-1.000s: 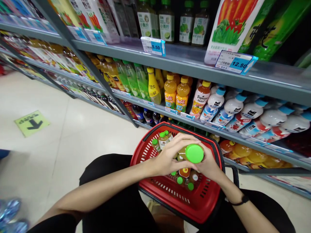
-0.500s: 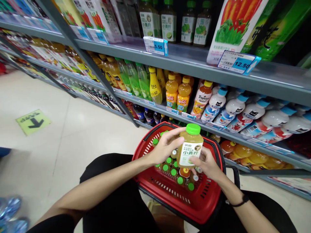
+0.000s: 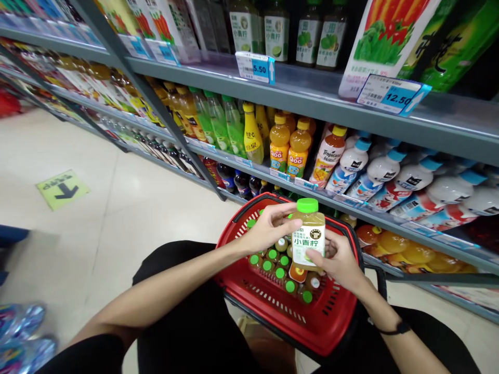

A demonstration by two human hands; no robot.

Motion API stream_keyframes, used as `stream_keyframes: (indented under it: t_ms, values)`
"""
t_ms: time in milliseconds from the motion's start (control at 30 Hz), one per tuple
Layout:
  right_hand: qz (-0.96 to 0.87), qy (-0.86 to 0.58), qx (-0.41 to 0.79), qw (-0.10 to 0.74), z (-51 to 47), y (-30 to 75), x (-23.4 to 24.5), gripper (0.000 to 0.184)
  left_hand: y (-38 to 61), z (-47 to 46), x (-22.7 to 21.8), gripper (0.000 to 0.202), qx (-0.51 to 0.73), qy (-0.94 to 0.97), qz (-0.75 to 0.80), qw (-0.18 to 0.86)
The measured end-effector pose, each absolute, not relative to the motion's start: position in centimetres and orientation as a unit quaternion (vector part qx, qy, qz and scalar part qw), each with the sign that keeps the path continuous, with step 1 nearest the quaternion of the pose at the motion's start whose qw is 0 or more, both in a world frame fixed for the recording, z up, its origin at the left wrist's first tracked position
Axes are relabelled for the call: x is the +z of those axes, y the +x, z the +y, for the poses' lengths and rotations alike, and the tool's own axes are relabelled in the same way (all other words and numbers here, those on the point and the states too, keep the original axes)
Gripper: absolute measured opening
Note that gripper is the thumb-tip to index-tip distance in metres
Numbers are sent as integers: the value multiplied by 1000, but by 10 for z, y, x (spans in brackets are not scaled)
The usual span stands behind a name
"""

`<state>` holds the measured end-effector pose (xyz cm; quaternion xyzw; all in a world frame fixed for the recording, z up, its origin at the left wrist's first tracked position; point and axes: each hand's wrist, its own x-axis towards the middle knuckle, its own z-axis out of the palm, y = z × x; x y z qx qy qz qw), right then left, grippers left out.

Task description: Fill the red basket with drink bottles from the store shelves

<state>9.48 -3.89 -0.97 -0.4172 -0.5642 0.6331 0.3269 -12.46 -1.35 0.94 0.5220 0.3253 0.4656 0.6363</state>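
Green-capped 小青柠 bottle [image 3: 309, 234] was held roughly upright over the red shopping basket [image 3: 319, 332]; left hand [image 3: 273, 224] gripped its upper side, right hand [image 3: 340, 258] its lower; many green-capped bottles [image 3: 280, 272] already stood in the basket, the held one not set down; white label read "小青柠"; price tags [image 3: 255, 67] read 5.50 and 12.50; Qoo bottles [image 3: 279, 143] and Tropicana bottle [image 3: 328, 156] stood shelved.

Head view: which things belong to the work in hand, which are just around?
In use:
left hand
right hand
green-capped lime-drink bottle
red shopping basket
bottles inside

Just around:
Qoo bottles
Tropicana bottle
12.50 price tag
floor arrow
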Motion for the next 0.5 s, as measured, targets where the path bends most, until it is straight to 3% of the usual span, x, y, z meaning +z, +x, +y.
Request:
stream_keyframes:
  t_ms: [100, 267, 500]
  values:
    - [-635, -445, 556, 299, -36, 98, -6, 43, -133, -7, 13, 44, 448, 585, 322, 594]
    - [-751, -481, 404, 206, -27, 101, -16, 47, -158, 9, 24, 39, 350, 784, 309, 410]
    - [-799, -472, 372, 7, -15, 109, -38, 58, -168, 22, -25, 31, 179, 873, 353, 285]
